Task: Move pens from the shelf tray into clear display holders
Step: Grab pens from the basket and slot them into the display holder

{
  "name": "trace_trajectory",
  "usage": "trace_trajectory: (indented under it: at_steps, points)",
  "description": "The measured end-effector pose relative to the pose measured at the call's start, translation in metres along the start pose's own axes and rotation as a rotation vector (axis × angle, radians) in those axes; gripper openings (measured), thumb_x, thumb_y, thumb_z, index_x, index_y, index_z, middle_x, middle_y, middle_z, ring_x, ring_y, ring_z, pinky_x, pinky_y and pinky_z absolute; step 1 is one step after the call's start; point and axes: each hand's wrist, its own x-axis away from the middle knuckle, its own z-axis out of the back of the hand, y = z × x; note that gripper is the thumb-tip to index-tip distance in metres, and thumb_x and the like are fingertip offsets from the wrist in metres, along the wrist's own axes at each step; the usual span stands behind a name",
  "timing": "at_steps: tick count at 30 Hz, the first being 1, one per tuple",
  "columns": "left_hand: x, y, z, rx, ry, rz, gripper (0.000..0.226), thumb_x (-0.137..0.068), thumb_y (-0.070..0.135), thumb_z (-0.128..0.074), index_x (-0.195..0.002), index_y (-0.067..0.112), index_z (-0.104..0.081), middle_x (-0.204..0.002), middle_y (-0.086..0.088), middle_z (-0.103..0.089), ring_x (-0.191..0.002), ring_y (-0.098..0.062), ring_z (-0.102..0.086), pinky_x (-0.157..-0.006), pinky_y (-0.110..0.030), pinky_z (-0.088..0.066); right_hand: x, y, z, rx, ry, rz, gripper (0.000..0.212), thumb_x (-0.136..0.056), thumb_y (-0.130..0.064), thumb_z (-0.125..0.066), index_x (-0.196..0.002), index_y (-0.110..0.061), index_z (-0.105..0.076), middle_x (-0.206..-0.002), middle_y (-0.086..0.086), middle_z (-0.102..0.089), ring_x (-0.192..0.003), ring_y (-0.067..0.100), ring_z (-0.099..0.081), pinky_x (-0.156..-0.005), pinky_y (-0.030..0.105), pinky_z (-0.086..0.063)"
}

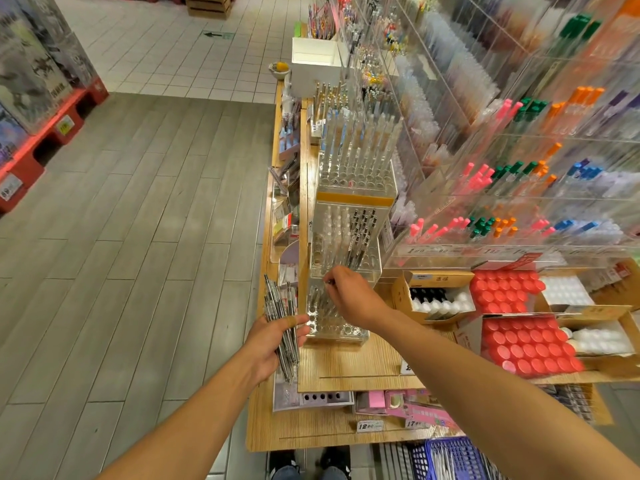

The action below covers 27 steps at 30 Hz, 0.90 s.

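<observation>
Over the clear holder (334,317), right hand (349,292) pinches one pen (328,282); left hand's (273,344) grip wraps a pen bundle (280,313).

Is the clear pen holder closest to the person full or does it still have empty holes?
Not full. The nearest clear holder shows many empty holes along its front, with only a few pens standing at its back.

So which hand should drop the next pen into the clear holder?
The right hand: it is already over the clear holder, pinching one pen. The left hand is full, gripping the bundle of pens.
</observation>
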Motion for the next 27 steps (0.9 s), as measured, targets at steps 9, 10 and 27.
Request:
trace_trajectory:
  at_steps: [9, 10, 27]
  points:
    - [-0.003, 0.0, 0.0, 0.027, -0.011, 0.019, 0.021, -0.09, 0.001, -0.066, -0.109, -0.007, -0.068, -0.101, -0.021, -0.075, -0.078, -0.022, -0.075, -0.059, -0.027, -0.06, -0.002, -0.001, -0.005, 0.059, -0.001, -0.012, 0.017, -0.103, -0.02, -0.039, -0.11, -0.009, -0.05, -0.106, 0.006, -0.055, -0.093, 0.023, -0.054, -0.079, 0.035, -0.046]
    - [-0.003, 0.0, 0.0, 0.029, -0.012, 0.021, 0.022, -0.09, 0.002, -0.066, -0.11, -0.007, -0.068, -0.101, -0.02, -0.075, -0.078, -0.022, -0.075, -0.059, -0.027, -0.06, -0.002, 0.001, -0.007, 0.07, -0.009, -0.009, 0.016, -0.103, -0.02, -0.041, -0.109, -0.009, -0.051, -0.107, 0.007, -0.055, -0.095, 0.024, -0.054, -0.079, 0.034, -0.045]
    - [0.001, -0.002, -0.006, 0.041, -0.052, 0.002, 0.033, -0.085, -0.004, -0.069, -0.116, -0.011, -0.061, -0.094, -0.022, -0.075, -0.072, -0.024, -0.074, -0.058, -0.029, -0.061, -0.005, -0.016, -0.016, -0.17, -0.007, -0.136, 0.03, -0.095, -0.021, -0.057, -0.124, -0.014, -0.061, -0.105, 0.001, -0.061, -0.093, 0.018, -0.06, -0.077, 0.025, -0.047]
